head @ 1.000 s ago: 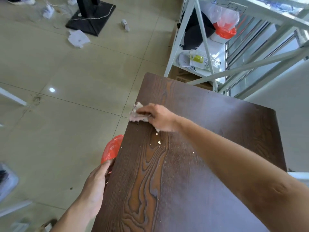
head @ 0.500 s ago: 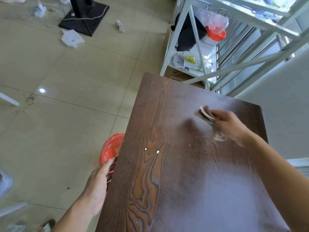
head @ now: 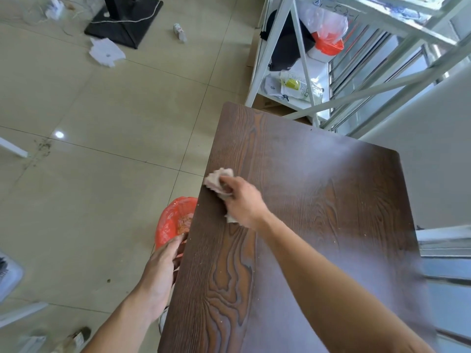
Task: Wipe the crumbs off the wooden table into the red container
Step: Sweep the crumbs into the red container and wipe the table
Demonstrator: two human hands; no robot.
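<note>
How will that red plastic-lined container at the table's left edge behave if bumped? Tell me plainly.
The red plastic-lined container probably is light: the left hand alone holds it against the dark wooden table. Its thin crinkled liner looks floppy, so the rim may sag. A knock from the right hand wiping with the crumpled cloth could likely shift it.

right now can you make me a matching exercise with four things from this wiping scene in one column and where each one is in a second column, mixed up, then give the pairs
Things:
1. right hand
2. left hand
3. red container
4. crumpled cloth

Places:
A. below the table's left edge, lined with red plastic
B. at the left edge of the wooden table, pressed down under fingers
C. on the tabletop, gripping the wiping rag
D. off the table's left side, holding the container's rim

Pairs: 1-C, 2-D, 3-A, 4-B
</note>
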